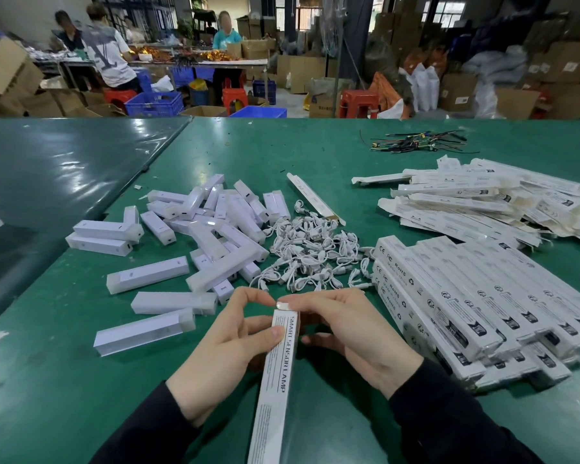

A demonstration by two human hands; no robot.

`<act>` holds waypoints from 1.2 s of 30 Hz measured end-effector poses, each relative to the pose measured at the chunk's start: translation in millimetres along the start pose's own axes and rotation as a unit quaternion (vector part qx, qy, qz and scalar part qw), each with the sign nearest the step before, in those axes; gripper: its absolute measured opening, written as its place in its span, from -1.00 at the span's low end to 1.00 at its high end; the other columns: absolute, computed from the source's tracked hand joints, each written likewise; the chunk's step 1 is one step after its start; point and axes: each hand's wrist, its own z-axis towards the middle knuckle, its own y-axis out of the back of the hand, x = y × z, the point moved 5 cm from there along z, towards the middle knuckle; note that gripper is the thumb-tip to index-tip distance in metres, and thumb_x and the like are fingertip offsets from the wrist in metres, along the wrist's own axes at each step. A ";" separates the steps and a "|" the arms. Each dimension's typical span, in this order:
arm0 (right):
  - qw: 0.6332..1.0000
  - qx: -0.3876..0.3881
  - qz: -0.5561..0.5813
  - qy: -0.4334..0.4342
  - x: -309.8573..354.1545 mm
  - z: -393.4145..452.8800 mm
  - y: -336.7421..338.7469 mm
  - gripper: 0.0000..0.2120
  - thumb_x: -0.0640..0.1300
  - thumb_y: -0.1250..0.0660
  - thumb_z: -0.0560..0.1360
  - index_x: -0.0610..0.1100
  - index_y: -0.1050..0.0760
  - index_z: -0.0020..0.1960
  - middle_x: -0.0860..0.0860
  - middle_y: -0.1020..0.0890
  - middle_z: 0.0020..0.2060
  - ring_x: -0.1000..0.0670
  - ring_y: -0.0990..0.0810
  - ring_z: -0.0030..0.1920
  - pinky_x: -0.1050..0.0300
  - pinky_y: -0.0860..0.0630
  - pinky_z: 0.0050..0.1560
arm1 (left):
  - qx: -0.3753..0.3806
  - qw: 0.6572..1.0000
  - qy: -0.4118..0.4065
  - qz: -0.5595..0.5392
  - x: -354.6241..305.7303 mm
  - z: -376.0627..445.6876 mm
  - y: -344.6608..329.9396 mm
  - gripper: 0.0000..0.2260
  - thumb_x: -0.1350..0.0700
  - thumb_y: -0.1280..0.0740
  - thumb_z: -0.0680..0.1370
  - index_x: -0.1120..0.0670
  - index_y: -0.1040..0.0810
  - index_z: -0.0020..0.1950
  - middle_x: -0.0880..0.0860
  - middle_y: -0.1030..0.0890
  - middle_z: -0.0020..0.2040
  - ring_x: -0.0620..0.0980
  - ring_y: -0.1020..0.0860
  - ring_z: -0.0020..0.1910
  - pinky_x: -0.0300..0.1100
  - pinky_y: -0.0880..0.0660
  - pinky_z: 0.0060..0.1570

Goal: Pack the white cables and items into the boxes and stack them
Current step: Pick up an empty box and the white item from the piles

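Left hand (228, 343) wraps the long "SMART SENSOR LAMP" box (277, 373) at its upper part, thumb across the printed face; this steadies the box, which runs from the lap edge up toward the middle of the desk (81, 396). Right hand (345, 329) grips the same box from the other side. Fingertips of both hands meet at the far end flap (282, 305), pinching it. Judgement: flap is being tucked shut, so this box is likely already filled.

Supplies are laid within reach, sorted by kind:
- white lamp units (215, 226), loose heap to the left; roughly thirty, exact count not possible.
- white cables (312, 256), tangled pile directly ahead; too many to count.
- flat unfolded cartons (482, 202), far right; uncountable, plus one lying alone (315, 199).
- packed boxes (466, 303), stacked side by side near right; about seven on top row, more beneath.
- coloured wire scraps (416, 144), far side.
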 end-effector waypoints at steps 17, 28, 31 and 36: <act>0.999 -0.023 0.016 0.041 -3.6 -2.3 -7.5 -0.89 -0.24 -0.41 0.46 -0.25 -0.71 -0.12 -0.13 -0.72 -0.10 0.02 -0.63 -0.11 -0.04 -0.64 0.06 | -0.047 0.993 -0.035 0.104 0.4 1.9 6.9 -0.78 0.25 -0.16 0.65 -0.01 -0.41 0.22 0.21 -0.69 -0.12 0.04 -0.48 -0.27 -0.11 -0.41 -0.21; 0.999 -0.026 0.029 0.024 -8.1 -2.2 -6.3 -0.89 -0.28 -0.40 0.43 -0.27 -0.70 -0.12 -0.14 -0.73 -0.09 0.01 -0.66 -0.17 0.10 -0.66 -0.06 | -0.017 0.999 -0.025 0.012 1.9 2.7 -1.9 -0.51 0.11 -0.40 0.38 0.09 -0.35 0.27 0.47 -0.58 -0.02 0.16 -0.53 -0.13 -0.01 -0.46 0.00; 0.999 -0.025 0.021 0.036 -6.5 -2.8 -6.1 -0.89 -0.30 -0.40 0.45 -0.29 -0.70 -0.11 -0.14 -0.73 -0.11 0.02 -0.66 -0.19 0.12 -0.66 -0.09 | -0.013 1.000 -0.018 0.007 2.3 3.3 -0.6 -0.50 0.13 -0.40 0.38 0.09 -0.35 0.28 0.41 -0.63 -0.03 0.14 -0.58 -0.12 -0.11 -0.53 -0.01; 0.999 -0.011 0.016 0.035 -4.5 -3.7 -7.3 -0.86 -0.18 -0.42 0.41 -0.24 -0.70 -0.15 -0.19 -0.69 -0.19 0.04 -0.62 -0.22 0.09 -0.63 -0.10 | 0.001 1.000 -0.025 0.008 0.8 3.6 1.0 -0.50 0.17 -0.48 0.45 0.08 -0.34 0.31 0.34 -0.66 -0.04 0.20 -0.66 -0.07 -0.14 -0.58 0.03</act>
